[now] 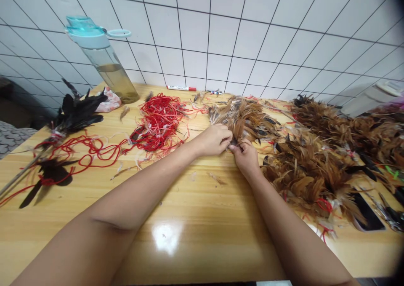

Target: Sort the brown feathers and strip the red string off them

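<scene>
My left hand (217, 139) and my right hand (245, 156) meet at the near edge of a loose heap of brown feathers (252, 115). Thumb and fingers of my right hand are closed on a small bunch of brown feathers (239, 128) that stands up between the hands. The left hand's fingers are curled and pinched right beside it; what lies between them is too small to make out. A tangle of red string (160, 124) lies to the left of the hands, and a large feather bundle (303, 168) lies to the right.
On the left stand a water bottle (110, 67) and a stick with black feathers (74, 113), trailing red cord (91, 149). A marker (181, 88) lies by the tiled wall. Rightward are more feather bundles (356, 136), a phone (368, 213) and scissors (389, 212).
</scene>
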The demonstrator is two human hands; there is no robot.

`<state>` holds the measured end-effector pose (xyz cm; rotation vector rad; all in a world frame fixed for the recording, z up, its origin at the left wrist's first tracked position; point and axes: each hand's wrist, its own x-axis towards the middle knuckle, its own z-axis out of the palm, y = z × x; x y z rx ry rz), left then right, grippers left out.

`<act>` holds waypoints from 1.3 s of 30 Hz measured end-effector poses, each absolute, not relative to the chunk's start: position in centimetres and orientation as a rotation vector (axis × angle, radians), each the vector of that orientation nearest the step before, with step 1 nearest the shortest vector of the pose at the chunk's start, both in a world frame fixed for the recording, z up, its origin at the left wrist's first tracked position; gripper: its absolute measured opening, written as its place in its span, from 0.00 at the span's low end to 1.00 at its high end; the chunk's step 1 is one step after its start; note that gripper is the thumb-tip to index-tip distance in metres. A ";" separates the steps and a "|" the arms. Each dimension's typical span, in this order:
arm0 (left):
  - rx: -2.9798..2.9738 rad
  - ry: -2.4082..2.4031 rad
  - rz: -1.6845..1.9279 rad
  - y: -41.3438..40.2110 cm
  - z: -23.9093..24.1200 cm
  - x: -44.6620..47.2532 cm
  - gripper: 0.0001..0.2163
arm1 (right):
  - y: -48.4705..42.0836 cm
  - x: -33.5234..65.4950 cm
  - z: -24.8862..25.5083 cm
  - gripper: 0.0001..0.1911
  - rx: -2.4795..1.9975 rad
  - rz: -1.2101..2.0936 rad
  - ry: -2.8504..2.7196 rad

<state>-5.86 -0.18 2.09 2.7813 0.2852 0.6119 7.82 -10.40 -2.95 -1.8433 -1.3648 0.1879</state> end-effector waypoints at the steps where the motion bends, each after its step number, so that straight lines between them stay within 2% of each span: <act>1: 2.778 0.282 0.619 -0.2 2.1 -5.9 0.07 | -10.4 7.8 -3.0 0.11 -1.835 0.180 -1.376; 8: 2.686 0.326 0.743 0.0 2.0 -6.0 0.06 | -10.4 7.8 -3.3 0.07 -1.810 0.147 -1.412; 14: 2.623 0.536 0.813 2.0 1.3 -6.8 0.07 | -10.3 8.5 -3.4 0.13 -1.831 0.253 -1.294; 20: 2.524 0.853 0.913 3.3 1.3 -7.6 0.07 | -10.0 9.0 -4.8 0.13 -1.708 0.329 -1.111; 28: 2.007 0.640 0.485 -0.7 1.2 -5.1 0.08 | -10.2 8.5 -3.7 0.12 -1.822 0.203 -1.279; 32: 2.018 0.685 0.514 -1.7 1.0 -4.7 0.08 | -10.3 8.0 -3.5 0.07 -1.827 0.124 -1.401; 39: 2.121 0.683 0.598 -2.7 1.3 -4.5 0.08 | -10.4 7.7 -3.7 0.09 -1.931 0.046 -1.419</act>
